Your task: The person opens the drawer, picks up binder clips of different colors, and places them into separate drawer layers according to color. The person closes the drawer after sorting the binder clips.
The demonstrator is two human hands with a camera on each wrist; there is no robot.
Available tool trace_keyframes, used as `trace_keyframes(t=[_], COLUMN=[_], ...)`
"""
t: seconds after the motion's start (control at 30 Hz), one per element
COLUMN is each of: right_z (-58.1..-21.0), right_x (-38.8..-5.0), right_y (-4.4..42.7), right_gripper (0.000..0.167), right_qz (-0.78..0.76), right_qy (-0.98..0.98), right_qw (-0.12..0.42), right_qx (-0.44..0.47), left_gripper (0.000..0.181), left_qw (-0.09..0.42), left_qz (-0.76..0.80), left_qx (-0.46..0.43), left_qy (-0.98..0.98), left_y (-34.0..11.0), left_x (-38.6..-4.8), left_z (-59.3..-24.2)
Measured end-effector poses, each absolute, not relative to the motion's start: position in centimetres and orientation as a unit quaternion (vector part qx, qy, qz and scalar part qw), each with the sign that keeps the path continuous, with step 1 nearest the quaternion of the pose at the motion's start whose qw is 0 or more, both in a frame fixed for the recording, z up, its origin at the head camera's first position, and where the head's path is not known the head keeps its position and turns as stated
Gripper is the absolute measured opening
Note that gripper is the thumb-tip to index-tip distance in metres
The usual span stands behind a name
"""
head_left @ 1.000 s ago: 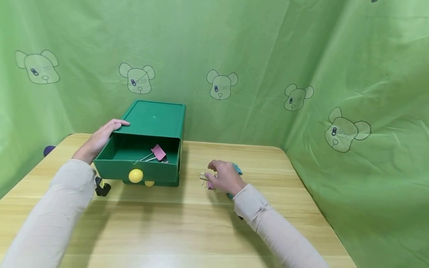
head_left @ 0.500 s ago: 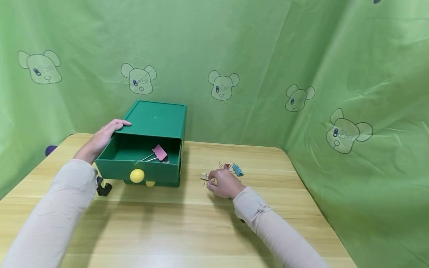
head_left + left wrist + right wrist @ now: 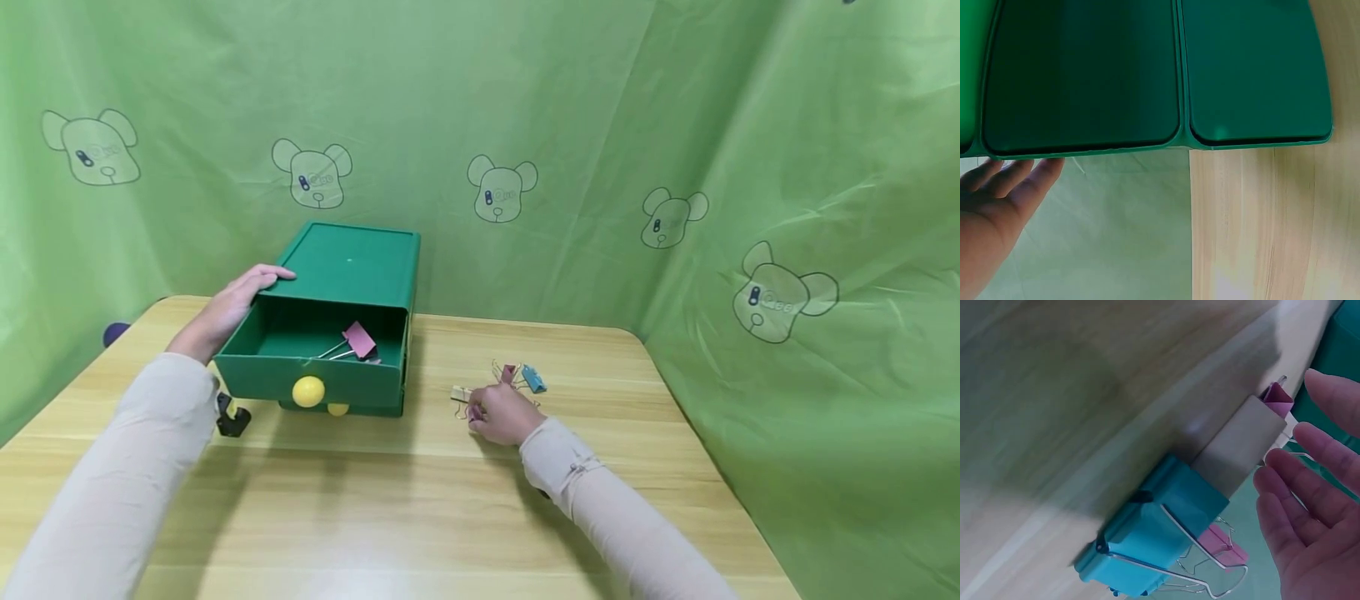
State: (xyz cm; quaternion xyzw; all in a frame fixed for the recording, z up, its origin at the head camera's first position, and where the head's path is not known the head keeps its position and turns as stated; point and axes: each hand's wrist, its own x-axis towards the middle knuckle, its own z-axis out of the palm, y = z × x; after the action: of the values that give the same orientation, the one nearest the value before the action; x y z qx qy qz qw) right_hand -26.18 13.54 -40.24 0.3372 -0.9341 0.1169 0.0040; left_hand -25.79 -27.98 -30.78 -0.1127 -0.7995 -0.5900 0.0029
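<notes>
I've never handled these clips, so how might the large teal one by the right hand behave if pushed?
The teal clip would probably slide rather than roll, given its flat sides. Its wire handles stick out, so they might snag.

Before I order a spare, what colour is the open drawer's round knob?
The knob is yellow, showing best in the head view.
</notes>
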Motion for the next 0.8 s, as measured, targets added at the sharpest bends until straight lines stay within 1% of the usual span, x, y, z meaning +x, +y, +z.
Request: trace_keyframes(t=[0.17,0.4,0.5,0.63,0.8], right_z=[-40.4,-40.8,-41.0,-41.4,-41.6], right_x=[-26.4,-26.7,-26.8,-26.9,-27.0], right_y=[13.4,13.4,13.4,13.5,13.6], right_gripper=[0.013,0.014,0.012,0.007,0.009], right_qz=[0.103,0.092,0.104,0.112,0.121], right_qy=[-0.940,-0.944,-0.941,-0.935,-0.931], right_qw=[-0.019,-0.035,-0.034,-0.020,-0.005], right_qx=[0.326,0.315,0.322,0.335,0.345], left_gripper=[0.037,0.037,0.038,0.036,0.036], left_qw=[0.001,0.008,0.008,0.002,-0.001], left_qz=[-0.593,-0.583,-0.582,-0.587,-0.593], left_qx=[-0.110,-0.119,-0.119,-0.117,-0.116], left_qy=[-0.798,-0.804,-0.805,-0.801,-0.797], left_y=[-28.0,-28.1,-28.1,-28.0,-27.9], left_x=[-25.8,-25.6,-25.5,-25.6,-25.7], left_z=[-30.7,-30.7,-30.6,-30.6,-30.6])
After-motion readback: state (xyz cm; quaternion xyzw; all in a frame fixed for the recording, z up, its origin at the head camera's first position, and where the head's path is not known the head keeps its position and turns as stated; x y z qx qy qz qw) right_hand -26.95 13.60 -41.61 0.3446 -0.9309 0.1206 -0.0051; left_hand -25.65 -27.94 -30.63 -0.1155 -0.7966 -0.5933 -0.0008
